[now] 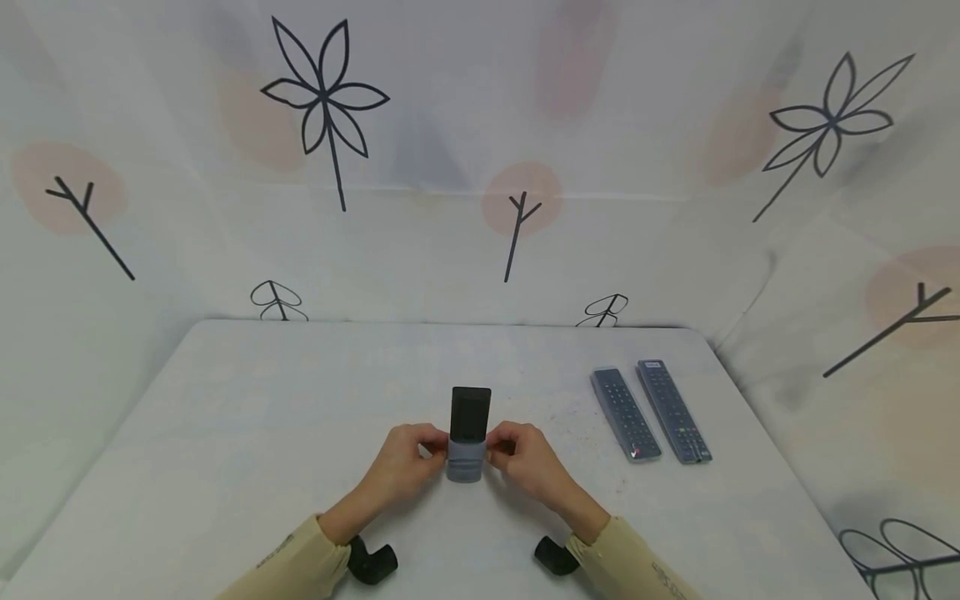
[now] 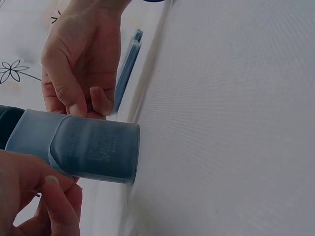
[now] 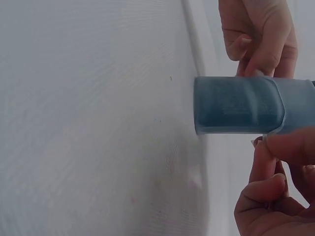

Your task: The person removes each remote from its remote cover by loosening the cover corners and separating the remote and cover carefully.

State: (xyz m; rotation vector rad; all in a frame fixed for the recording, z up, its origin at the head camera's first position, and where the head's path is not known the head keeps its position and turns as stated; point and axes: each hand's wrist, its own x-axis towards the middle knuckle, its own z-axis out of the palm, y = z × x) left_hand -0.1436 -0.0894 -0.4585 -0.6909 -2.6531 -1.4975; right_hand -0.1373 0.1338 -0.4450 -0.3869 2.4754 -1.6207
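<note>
A slim dark device (image 1: pixel 470 412) stands upright at the middle of the table, its lower part inside a translucent blue-grey sleeve (image 1: pixel 466 461). Faint printed text shows through the sleeve (image 2: pixel 96 147) in the left wrist view. On the left side, my left hand (image 1: pixel 408 460) pinches the sleeve's edge between thumb and fingers. Opposite it, my right hand (image 1: pixel 531 463) pinches the other edge; the right wrist view shows its fingertips (image 3: pixel 268 145) at the sleeve's upper rim. The device's lower end is close over the tabletop.
Two remote controls (image 1: pixel 626 415) (image 1: pixel 673 411) in bluish covers lie side by side on the right of the white table (image 1: pixel 247 400). Black wrist-worn pieces (image 1: pixel 372 563) (image 1: pixel 556 556) stick out by the sleeves of my jacket. A patterned white cloth (image 1: pixel 435 250) hangs behind the table.
</note>
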